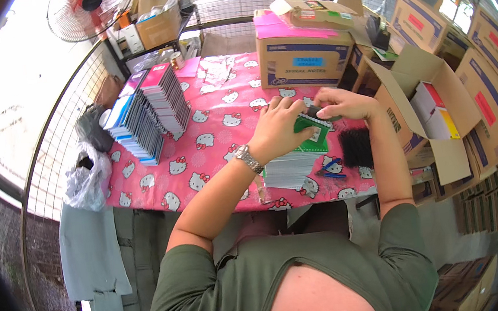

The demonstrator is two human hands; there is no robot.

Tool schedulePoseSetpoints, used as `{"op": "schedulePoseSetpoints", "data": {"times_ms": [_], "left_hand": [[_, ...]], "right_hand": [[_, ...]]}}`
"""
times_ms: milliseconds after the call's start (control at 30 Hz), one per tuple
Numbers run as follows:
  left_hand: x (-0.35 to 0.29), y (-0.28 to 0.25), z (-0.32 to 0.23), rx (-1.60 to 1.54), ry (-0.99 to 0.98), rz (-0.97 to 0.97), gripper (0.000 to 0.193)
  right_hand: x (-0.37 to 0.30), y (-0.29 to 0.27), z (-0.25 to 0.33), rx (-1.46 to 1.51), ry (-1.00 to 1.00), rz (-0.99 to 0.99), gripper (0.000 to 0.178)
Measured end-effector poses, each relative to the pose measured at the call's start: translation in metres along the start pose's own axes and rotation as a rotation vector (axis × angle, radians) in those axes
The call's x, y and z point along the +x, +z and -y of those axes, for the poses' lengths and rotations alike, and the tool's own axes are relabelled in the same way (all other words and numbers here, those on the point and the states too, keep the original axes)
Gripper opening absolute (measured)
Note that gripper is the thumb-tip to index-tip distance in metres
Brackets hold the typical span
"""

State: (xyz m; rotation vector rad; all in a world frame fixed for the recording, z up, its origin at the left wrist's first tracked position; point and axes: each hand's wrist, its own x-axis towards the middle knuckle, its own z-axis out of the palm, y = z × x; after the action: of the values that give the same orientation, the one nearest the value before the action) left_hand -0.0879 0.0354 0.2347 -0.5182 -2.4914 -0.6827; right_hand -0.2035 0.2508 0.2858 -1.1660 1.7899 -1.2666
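A small green-covered notebook [312,132] is tilted over a stack of notebooks [292,169] near the front edge of the table. My left hand [281,126] grips it, thumb across the cover and fingers behind its far edge. My right hand [345,104] is closed at the notebook's upper right corner, its fingertips pinched by a small dark piece whose kind is unclear. To the right of the stack lies a bundle of thin black coils [355,148]. Pliers with blue handles [330,170] rest between the stack and that bundle.
Tall stacks of notebooks with red covers [164,97] and blue covers [135,125] stand at the left. A closed carton [305,58] sits at the back, an open carton [402,109] at the right. Plastic bags [87,175] hang by the left edge. The table [202,172] has a pink patterned cloth.
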Motion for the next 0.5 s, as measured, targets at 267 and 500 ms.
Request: {"op": "schedulePoseSetpoints", "data": {"times_ms": [267, 500], "left_hand": [[0.008, -0.004, 0.008, -0.073, -0.016, 0.034, 0.042], [0.000, -0.018, 0.040, -0.084, -0.025, 0.042, 0.036]], "right_hand": [[0.009, -0.009, -0.019, 0.036, -0.057, 0.014, 0.047], [0.030, 0.002, -0.019, 0.549, -0.302, 0.185, 0.054]]}}
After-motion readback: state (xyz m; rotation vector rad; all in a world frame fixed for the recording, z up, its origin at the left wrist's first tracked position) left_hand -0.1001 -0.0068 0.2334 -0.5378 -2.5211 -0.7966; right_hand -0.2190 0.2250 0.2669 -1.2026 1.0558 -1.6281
